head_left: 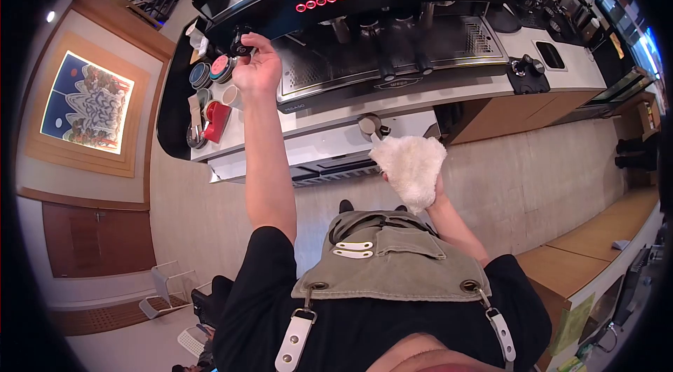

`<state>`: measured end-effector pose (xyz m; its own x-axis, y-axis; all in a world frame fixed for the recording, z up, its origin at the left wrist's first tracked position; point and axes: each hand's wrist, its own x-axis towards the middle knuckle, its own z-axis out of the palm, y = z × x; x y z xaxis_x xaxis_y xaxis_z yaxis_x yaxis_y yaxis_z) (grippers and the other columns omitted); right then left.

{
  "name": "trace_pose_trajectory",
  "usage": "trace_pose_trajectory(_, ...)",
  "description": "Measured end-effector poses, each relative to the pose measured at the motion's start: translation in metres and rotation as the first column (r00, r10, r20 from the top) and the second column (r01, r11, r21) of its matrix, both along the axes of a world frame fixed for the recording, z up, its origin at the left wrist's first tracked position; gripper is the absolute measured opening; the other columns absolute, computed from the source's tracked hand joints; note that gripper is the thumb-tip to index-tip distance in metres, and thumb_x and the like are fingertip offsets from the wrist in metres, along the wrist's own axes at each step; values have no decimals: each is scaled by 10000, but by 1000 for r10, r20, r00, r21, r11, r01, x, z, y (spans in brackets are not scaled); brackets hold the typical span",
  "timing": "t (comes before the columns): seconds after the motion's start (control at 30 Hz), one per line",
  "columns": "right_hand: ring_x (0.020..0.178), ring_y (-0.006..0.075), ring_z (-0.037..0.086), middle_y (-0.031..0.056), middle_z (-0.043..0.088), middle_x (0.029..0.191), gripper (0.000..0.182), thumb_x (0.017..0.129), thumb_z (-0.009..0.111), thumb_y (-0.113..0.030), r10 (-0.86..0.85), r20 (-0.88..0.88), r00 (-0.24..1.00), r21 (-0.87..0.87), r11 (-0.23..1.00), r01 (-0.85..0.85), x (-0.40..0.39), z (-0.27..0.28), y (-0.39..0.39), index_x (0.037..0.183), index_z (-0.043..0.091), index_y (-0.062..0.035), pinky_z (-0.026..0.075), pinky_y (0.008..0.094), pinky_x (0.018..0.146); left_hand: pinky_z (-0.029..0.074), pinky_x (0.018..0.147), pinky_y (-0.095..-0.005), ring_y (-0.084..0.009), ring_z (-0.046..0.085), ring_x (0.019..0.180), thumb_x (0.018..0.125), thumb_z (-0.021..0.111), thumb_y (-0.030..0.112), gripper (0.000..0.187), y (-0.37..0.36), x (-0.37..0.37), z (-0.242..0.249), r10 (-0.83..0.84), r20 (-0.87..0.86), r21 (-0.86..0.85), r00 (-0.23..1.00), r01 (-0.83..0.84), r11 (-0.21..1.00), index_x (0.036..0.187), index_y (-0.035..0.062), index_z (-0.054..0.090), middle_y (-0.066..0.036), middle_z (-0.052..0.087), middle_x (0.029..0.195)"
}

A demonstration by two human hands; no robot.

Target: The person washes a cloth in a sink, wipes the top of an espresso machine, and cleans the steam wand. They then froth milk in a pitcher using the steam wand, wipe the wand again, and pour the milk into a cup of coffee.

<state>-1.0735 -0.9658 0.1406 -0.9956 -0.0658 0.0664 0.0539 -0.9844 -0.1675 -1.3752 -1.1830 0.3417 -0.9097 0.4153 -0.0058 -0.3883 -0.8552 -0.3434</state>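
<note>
My left hand is raised to the left end of the espresso machine, its fingers closed around a black knob. A white fluffy cloth is in my right hand, which is mostly covered by it. Just beyond the cloth's upper corner is a small metal pitcher; whether the right hand also touches it is hidden. Two portafilters with black handles are locked into the middle of the machine, above its drip tray.
Left of the machine, the counter holds a paper cup, a red item and several round tins. A tamping stand stands at the right. Behind me on the right runs a wooden counter.
</note>
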Motion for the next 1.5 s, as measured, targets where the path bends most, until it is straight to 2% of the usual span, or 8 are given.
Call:
trace_pose_trajectory(0.27,1368,344,418,145,397,1513,708,991,379,-569,-35,-46,998,122,992,41,-9,-9,11,1492,327,-72,392,518,1106,610,716,-362,-254,621,750,923,490,153,245,0,15,27,-36,57,160,998,26,987,982,-82,522,-161,587,870)
trace_pose_trajectory(0.3,1375,323,415,140,393,1517,689,1004,368,-543,-63,-4,998,147,987,63,-15,-11,10,1498,316,-66,380,491,1122,597,726,-355,-252,619,772,921,524,148,240,-2,14,27,99,-20,-189,995,-101,977,998,-79,525,-159,589,889)
trace_pose_trajectory(0.4,1375,265,422,108,392,1520,634,1034,331,-494,-164,35,986,342,929,142,-53,-5,7,1505,304,-70,357,429,1148,552,757,-345,-249,602,854,894,618,110,255,-7,12,21,193,-608,-779,771,-626,48,1060,-64,533,-158,572,974)
trace_pose_trajectory(0.47,1375,224,408,76,389,1518,585,1045,348,-412,-230,25,973,434,879,197,-97,-5,3,1520,282,-78,345,386,1144,511,779,-350,-251,574,931,850,670,53,318,-20,15,9,-389,-810,-6,439,-670,-742,1119,-47,534,-165,531,1066)
trace_pose_trajectory(0.63,1413,152,314,37,346,1532,579,1044,437,-246,-283,-96,954,727,635,262,-206,40,-24,1548,223,-61,237,287,1149,483,736,-381,-273,530,863,824,688,108,410,-60,5,45,-959,-234,811,161,-511,-284,1209,68,551,-114,490,963)
trace_pose_trajectory(0.9,1211,320,577,191,635,1217,378,947,529,-197,-199,-425,883,901,-191,390,-306,63,-82,1277,557,-13,425,363,1036,510,764,-337,-236,602,920,866,743,138,460,-90,18,14,-627,-749,215,213,-817,-535,1262,25,537,-133,596,1087)
trace_pose_trajectory(1.27,875,377,679,207,687,906,315,1018,434,-245,-413,-328,850,945,-134,299,-241,78,-145,1104,588,16,508,405,778,314,557,-203,-33,408,632,962,650,205,238,-90,-8,-91,-226,-543,-820,809,-569,-66,1035,-17,695,43,548,737)
trace_pose_trajectory(1.5,1006,97,585,29,615,1140,342,1064,439,-278,-212,-15,977,748,646,152,-215,25,-133,1239,553,-7,487,273,897,279,582,-203,-32,377,642,943,671,185,269,-52,-20,-70,-439,-488,-851,754,-522,50,1086,-41,692,68,519,711)
